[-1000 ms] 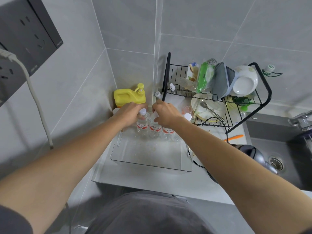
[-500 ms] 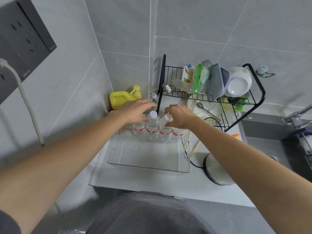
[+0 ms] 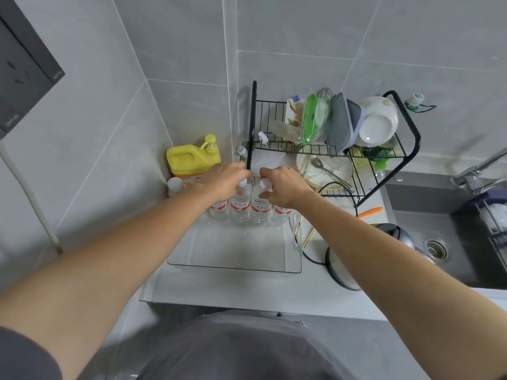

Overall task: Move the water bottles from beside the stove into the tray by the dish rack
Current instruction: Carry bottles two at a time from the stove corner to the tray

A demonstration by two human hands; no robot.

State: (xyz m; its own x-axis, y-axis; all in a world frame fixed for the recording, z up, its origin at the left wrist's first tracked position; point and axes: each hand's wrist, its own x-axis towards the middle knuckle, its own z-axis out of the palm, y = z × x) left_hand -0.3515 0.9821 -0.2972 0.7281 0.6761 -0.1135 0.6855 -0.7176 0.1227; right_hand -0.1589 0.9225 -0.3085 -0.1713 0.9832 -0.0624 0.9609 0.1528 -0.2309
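Both hands, left [image 3: 223, 178] and right [image 3: 285, 185], pinch the tops of bottles [image 3: 248, 208] standing tightly rowed at the tray's [image 3: 236, 267] far end, mid-frame; a careless release could topple neighbours.

We see grey tiled walls [image 3: 301, 37] meeting in corner, pale grout lines. Dark socket panel [image 3: 24, 67] on left wall, white cable [image 3: 30, 198] hanging below it. We note light grey counter [image 3: 247, 289], dark sink [image 3: 439, 242] with round drain [image 3: 436, 248] at right, chrome tap [image 3: 477, 171] above. Light even, soft, few shadows.
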